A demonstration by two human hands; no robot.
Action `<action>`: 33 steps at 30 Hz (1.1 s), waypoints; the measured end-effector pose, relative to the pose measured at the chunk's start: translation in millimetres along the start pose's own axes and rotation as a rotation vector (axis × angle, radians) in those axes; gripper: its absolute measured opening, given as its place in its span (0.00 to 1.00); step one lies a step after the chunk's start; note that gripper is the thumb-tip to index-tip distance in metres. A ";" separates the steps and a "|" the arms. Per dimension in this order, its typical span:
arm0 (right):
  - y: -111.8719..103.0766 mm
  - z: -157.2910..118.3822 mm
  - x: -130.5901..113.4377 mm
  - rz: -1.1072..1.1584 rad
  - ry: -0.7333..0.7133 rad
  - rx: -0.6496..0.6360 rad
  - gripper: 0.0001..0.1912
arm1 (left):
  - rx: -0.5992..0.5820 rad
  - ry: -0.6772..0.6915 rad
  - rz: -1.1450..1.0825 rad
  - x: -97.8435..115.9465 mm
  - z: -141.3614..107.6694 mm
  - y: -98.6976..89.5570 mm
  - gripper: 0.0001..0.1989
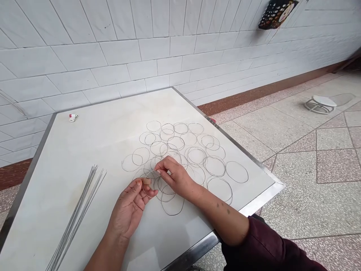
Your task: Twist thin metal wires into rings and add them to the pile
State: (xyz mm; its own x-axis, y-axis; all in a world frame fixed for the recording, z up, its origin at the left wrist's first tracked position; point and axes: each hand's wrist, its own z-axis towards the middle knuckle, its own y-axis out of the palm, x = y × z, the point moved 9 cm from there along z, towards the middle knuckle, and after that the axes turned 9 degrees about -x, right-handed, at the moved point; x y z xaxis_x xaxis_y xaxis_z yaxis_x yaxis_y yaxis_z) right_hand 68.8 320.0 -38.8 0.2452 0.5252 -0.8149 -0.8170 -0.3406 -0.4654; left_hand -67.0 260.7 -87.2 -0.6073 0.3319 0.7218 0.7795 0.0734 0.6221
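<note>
My left hand (132,203) is palm up, thumb and index finger pinching a thin wire ring (143,190); a small tan piece, perhaps tape on a finger, shows beside the thumb. From the right, my right hand (176,177) pinches the top of the same ring between thumb and index finger. Under and beyond both hands, many thin wire rings (214,166) lie overlapping on the white table (107,131). A bundle of straight wires (75,222) rests to the left of my left hand.
Two small red and white items (72,117) sit at the table's far left corner. The table's metal edge (239,146) runs along the right. A white tiled wall stands behind, with a dark patterned bag (275,14) hanging on it. A round stool (321,103) is on the floor.
</note>
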 end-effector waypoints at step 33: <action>14.3 -0.2 -25.7 0.001 -0.197 -0.219 0.06 | -0.189 -0.225 -0.161 -25.7 -6.9 37.1 0.22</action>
State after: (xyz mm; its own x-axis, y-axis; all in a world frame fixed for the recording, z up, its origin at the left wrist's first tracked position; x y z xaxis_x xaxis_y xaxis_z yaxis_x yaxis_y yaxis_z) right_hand 50.9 301.5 -24.6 0.1209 0.6585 -0.7428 -0.6796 -0.4905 -0.5454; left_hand -23.5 248.4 -80.5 -0.6552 0.5307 0.5376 0.6211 -0.0267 0.7833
